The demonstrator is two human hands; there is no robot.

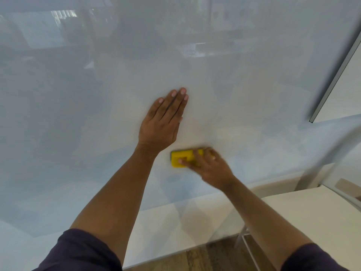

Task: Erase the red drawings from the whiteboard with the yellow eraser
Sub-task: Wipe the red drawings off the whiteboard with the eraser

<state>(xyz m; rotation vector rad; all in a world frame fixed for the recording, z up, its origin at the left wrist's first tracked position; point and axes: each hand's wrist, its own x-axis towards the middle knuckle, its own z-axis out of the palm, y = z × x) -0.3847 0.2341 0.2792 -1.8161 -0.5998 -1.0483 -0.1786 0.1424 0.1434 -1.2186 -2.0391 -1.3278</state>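
Note:
A large glossy whiteboard fills most of the view. No red marks show on it; only faint smudges and reflections. My left hand lies flat against the board, fingers together and pointing up. Just below and to its right, my right hand presses the yellow eraser against the board. The fingers cover the eraser's right half, and the hand is blurred by motion.
The board's metal frame edge runs diagonally at the upper right. A white table stands at the lower right beside it. Wooden floor shows below the wall's white base.

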